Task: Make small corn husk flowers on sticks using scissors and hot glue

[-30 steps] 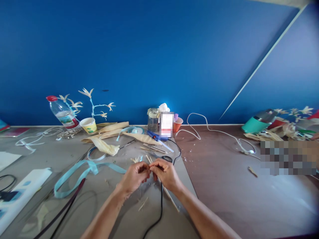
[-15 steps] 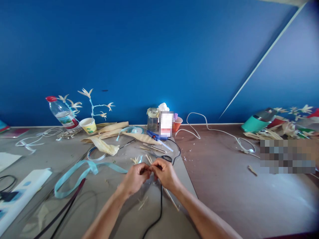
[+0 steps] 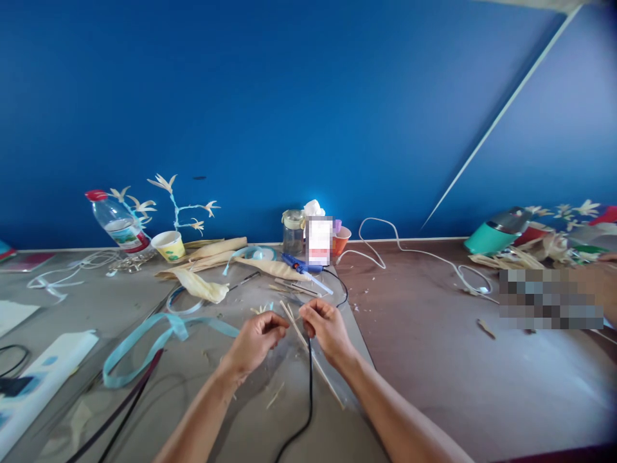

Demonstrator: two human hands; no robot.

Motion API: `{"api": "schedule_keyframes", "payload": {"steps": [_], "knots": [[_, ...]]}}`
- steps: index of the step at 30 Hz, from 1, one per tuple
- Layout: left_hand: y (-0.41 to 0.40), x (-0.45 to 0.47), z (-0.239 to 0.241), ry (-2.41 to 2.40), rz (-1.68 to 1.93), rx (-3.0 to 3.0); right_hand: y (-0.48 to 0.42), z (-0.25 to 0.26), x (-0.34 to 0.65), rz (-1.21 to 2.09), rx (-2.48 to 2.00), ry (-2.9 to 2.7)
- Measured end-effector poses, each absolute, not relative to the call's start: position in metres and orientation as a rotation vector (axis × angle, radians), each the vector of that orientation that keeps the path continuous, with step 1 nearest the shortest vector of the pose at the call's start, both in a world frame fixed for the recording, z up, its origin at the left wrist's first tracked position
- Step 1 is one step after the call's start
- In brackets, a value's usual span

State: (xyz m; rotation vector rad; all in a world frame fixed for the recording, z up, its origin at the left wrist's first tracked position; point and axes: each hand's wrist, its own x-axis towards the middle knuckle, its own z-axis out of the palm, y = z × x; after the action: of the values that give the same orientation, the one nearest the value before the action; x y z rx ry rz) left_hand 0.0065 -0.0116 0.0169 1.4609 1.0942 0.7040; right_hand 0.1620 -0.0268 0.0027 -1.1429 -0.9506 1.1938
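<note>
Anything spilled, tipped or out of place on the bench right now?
Two things: the plastic bottle far left leans steeply instead of standing, and the teal container far right lies on its side. Pale scraps litter the table beyond the right hand. No liquid spill visible.

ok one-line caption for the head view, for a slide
Left hand and right hand, both pinched shut, above a stick and black cable, beside blue ribbon, glue gun and husks.

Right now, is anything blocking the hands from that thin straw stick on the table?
Nothing visible does. The thin straw stick lies open in the gap between the left hand and the right hand. A black cable crosses it near the right hand; which lies on top is unclear.
</note>
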Motion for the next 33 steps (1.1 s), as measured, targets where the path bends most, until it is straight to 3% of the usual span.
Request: {"api": "schedule_keyframes", "payload": {"steps": [18,29,33], "knots": [[-0.02,0.014,0.01,1.139,1.057,2.192,-0.032,0.005,0.155,1.275,-1.086,-0.868],[-0.021,0.017,0.007,1.344,0.943,2.057,-0.031,0.001,0.152,1.291,-1.041,-0.92],[-0.019,0.011,0.005,1.329,1.054,1.966,-0.03,0.002,0.154,1.297,-1.016,-0.841]]}}
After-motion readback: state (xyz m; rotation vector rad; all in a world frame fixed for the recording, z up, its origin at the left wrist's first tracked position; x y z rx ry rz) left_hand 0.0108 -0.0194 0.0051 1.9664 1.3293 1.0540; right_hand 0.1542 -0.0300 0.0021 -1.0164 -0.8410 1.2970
